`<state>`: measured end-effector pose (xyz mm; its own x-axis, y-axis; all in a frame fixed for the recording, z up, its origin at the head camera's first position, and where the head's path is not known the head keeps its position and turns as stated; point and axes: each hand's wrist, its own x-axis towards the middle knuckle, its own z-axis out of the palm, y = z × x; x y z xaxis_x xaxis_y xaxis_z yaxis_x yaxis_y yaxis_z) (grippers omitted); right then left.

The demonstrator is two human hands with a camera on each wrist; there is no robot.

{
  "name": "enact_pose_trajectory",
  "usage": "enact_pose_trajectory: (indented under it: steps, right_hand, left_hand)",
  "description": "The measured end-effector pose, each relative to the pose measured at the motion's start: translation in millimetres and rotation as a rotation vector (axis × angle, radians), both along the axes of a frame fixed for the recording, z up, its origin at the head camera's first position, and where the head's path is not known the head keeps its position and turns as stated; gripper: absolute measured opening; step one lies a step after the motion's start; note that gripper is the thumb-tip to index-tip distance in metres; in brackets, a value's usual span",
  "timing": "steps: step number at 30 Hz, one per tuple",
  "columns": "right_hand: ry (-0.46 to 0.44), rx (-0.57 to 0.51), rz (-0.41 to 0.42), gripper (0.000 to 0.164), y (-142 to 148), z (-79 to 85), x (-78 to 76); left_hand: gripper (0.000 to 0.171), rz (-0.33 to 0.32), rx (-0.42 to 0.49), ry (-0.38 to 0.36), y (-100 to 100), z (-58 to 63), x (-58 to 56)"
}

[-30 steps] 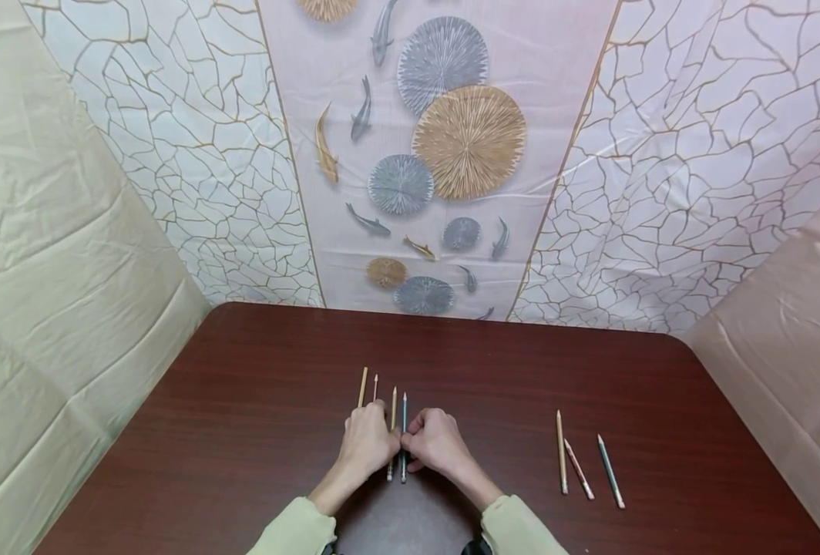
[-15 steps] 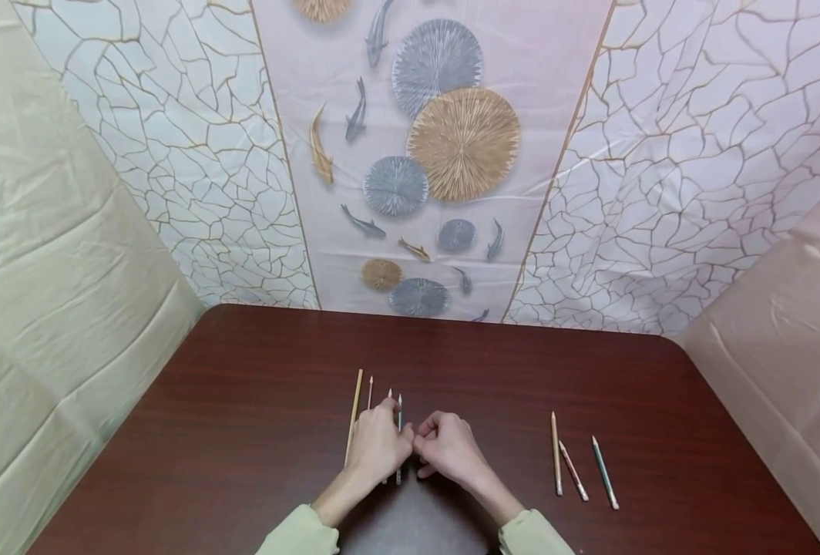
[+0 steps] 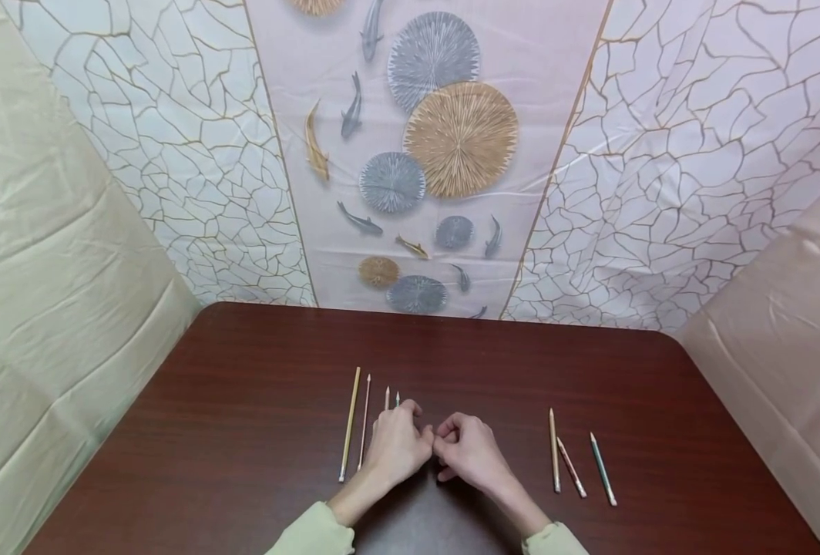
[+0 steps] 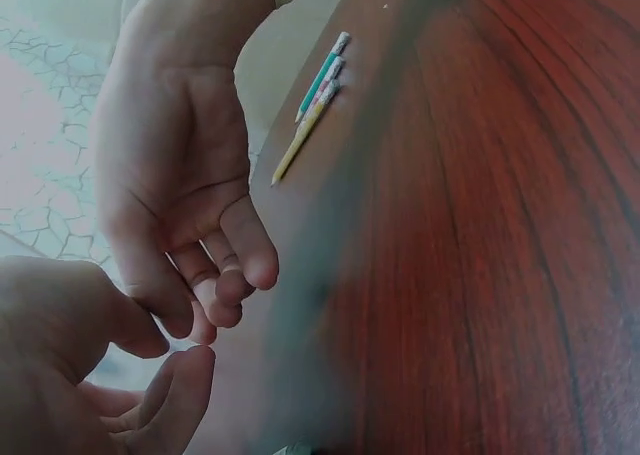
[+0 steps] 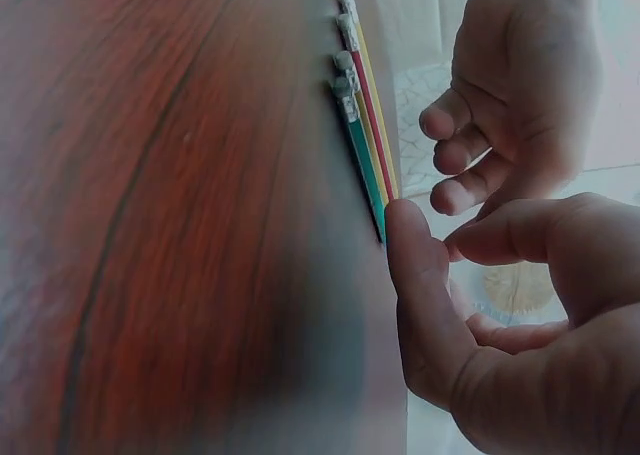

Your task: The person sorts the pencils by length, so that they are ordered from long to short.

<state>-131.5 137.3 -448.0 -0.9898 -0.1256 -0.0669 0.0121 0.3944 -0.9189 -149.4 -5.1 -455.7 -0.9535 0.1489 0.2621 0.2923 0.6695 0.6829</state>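
My left hand [image 3: 399, 445] is raised over the middle of the table, its fingers loosely bent around nothing. Facing it, my right hand [image 3: 475, 453] is likewise relaxed and holds nothing. In the left wrist view the fingertips of the left hand [image 4: 60, 345] and right hand [image 4: 185, 155] nearly meet. Left of the hands lie a long yellow pencil [image 3: 350, 424] and a thin reddish pencil [image 3: 364, 420]. A tan pencil [image 3: 387, 397] and a teal pencil [image 3: 398, 399] show only their tips past the left hand; their eraser ends are hidden behind it.
On the table's right side lie a yellow pencil [image 3: 554, 451], a red-patterned pencil [image 3: 572, 467] and a teal pencil [image 3: 603, 469], erasers toward me. The dark red-brown table [image 3: 243, 401] ends against a patterned cloth [image 3: 257, 193] behind. Pale cloth [image 3: 70, 308] hangs at both sides.
Both hands have moved right, away from the left row of pencils. The left hand uncovers the long yellow pencil and covers the lower part of the tan and teal ones.
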Motion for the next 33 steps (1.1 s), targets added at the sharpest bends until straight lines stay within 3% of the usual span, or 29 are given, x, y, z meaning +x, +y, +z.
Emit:
enact_pose_trajectory:
  steps: [10, 33]
  right_hand:
    - [-0.025, -0.005, -0.062, 0.012, 17.8, -0.5, 5.7]
    - [-0.020, 0.087, -0.239, 0.005, 59.2, 4.5, 16.2]
  left_hand:
    - [0.019, -0.053, -0.022, 0.044, 12.4, -2.4, 4.3]
    - [0.016, -0.086, -0.050, -0.052, 54.1, -7.7, 4.9]
